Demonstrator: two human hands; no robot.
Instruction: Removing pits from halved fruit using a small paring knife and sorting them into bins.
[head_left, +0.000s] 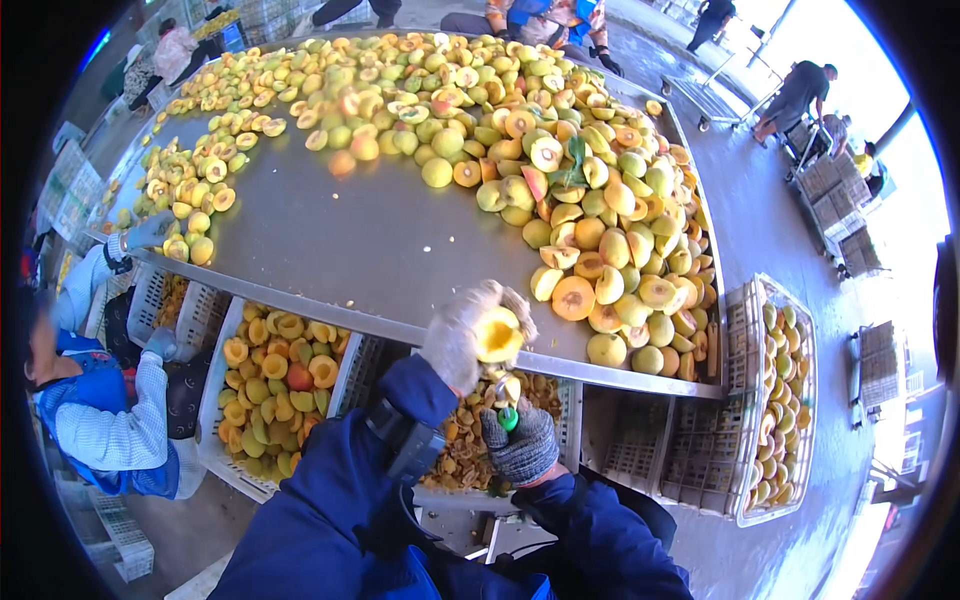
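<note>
My left hand (465, 334), in a pale glove, holds a hollowed yellow peach half (498, 335) over the near edge of a metal table (352, 225). Just below it, my right hand (521, 442), in a grey knit glove, grips a pitting tool with a green handle (508, 418). A pale piece lies at the tool's metal end, its kind hard to tell. Under both hands stands a crate with pits and scraps (457, 457). Many halved peaches (615, 247) are heaped on the table's right and far sides.
At left, a co-worker (112, 405) reaches to the table with a gloved hand. A white crate of peach halves (274, 382) stands left of my arms, another crate of halves (780, 405) at the right. The table has a raised metal rim (630, 381). Other people and carts are farther off.
</note>
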